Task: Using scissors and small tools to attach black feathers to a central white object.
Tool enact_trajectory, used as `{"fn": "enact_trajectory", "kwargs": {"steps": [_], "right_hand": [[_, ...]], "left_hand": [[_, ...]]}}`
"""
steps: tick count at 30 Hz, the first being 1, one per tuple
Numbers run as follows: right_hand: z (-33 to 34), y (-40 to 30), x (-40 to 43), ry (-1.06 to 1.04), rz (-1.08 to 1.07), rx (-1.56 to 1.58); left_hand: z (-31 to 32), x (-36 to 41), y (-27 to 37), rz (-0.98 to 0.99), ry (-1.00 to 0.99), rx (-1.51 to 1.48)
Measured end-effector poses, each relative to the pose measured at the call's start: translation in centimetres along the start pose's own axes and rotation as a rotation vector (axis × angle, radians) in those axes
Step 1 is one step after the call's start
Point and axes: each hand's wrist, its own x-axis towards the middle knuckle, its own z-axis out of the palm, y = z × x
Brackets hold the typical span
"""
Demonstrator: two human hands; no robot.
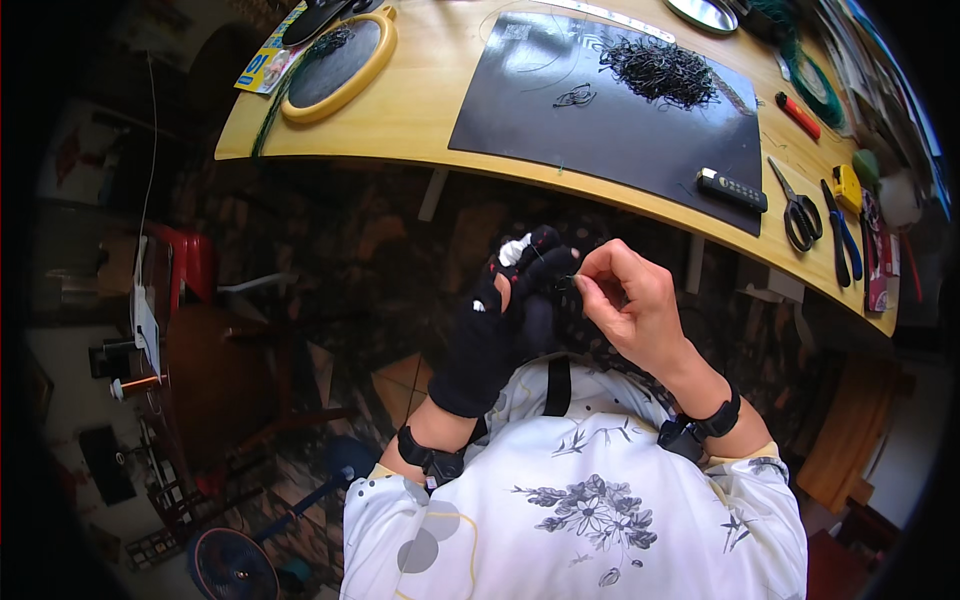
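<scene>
My left hand (pixel 525 270) wears a dark glove with worn openings and white patches at the fingers. Its fingers are curled together, with a fine thread (pixel 538 253) running over them; anything else inside the grasp is too small to tell. Close on its right, my bare right hand (pixel 630 300) pinches a short bit of greenish thread (pixel 574 277) between thumb and forefinger. Both hands are above my lap, just short of the table edge. On a black mat (pixel 600 142) beyond them lies a heap of small black metal hooks (pixel 660 71), with a small separate cluster (pixel 574 96) beside it.
Along the wooden table's (pixel 420 97) right side lie a black remote-like device (pixel 731 190), scissors (pixel 799 214), blue-handled pliers (pixel 844 232), a yellow tape measure (pixel 847 187) and a red-handled tool (pixel 798 116). A yellow-rimmed round tray (pixel 330 75) with dark green strands stands at left.
</scene>
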Motion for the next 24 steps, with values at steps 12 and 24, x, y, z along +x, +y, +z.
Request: {"fn": "enact_trajectory", "kwargs": {"steps": [12,24], "right_hand": [[-0.6,0.2,0.1,-0.185,0.468,0.619],[0.1,-0.1,0.1,-0.021,0.402,0.611]], "left_hand": [[-0.5,-0.1,0.6,0.068,-0.008,0.754],[0.7,-0.9,0.3,0.047,-0.02,0.695]]}}
